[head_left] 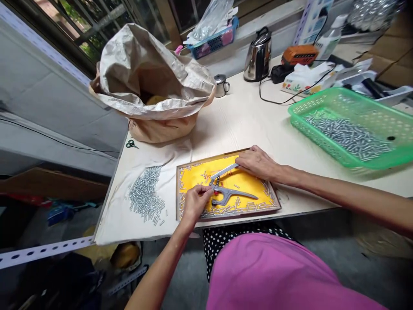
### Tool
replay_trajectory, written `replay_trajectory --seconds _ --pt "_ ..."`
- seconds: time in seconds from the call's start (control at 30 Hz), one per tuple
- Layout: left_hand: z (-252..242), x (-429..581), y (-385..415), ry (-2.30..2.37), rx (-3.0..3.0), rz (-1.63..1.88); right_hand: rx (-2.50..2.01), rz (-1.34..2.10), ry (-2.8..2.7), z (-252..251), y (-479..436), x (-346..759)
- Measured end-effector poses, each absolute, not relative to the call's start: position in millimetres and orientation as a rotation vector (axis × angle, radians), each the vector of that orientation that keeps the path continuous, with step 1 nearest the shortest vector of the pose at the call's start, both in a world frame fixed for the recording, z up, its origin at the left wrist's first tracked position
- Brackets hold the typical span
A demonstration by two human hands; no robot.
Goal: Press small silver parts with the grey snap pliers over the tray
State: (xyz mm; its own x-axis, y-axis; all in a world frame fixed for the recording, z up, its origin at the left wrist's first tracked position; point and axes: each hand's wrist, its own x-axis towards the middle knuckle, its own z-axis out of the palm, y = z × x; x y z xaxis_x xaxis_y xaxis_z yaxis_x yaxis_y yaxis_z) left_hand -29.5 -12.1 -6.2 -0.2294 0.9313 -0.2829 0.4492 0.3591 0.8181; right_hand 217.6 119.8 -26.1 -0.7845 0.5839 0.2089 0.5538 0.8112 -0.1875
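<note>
On the wood-framed yellow tray [178, 193] at the near side of the worktop [238, 125], a grey metal plier-style hand tool [237, 194] lies between your hands, its head toward your left. Your left hand [195, 202] holds a tight pinching grip at the tool's head, thumb and forefinger closed on what may be a single short silver pin [206, 191], though your fingers hide too much to be sure. Your right hand [256, 162] lies palm down with its grip closed over the end of the tool's upper handle, which seems to steady the tool against the tray.

Loose pins [237, 202] are strewn across the yellow surface and collect along the tray's lower rim, where the raised frame stops them sliding off. More lie in a heap [143, 193] on a white cloth [112, 215] to your left, and the cloth probably keeps them from rolling. To your right, a green plastic basket [309, 103] holds a dense layer of pins [348, 135], within easy reach of your right arm. Farther off sit a large paper sack [148, 82], small green-handled scissors [131, 144] and a steel kettle [258, 56].
</note>
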Motion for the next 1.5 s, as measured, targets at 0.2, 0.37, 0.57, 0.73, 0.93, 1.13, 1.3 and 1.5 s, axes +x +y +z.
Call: replay_trajectory --seconds 0.2,0.37,0.57,0.73,0.93,1.13,1.3,1.5 --pt "-20 -35 -18 1.779 1.117 0.696 -0.884 0.111 -2.782 -21 120 215" --pt "-16 -27 -19 1.806 0.954 0.596 -0.883 0.100 -2.780 -22 123 213" --pt "-8 -22 -16 1.792 0.852 0.525 -0.870 0.124 -2.759 -20 120 211" --pt "-9 -25 -16 1.773 0.870 0.505 -0.859 -0.009 -2.745 -20 112 212" --pt "-6 -22 -15 1.752 0.870 0.492 -0.836 -0.001 -2.752 -36 118 213" --pt "-1 -21 -14 1.756 0.882 0.435 -0.786 0.119 -2.727 -46 127 207" --pt "2 -22 -13 1.738 0.880 0.413 -0.764 0.083 -2.726 -46 132 199" --pt "0 -20 -18 1.767 0.894 0.416 -0.732 0.195 -2.717 -50 135 196"
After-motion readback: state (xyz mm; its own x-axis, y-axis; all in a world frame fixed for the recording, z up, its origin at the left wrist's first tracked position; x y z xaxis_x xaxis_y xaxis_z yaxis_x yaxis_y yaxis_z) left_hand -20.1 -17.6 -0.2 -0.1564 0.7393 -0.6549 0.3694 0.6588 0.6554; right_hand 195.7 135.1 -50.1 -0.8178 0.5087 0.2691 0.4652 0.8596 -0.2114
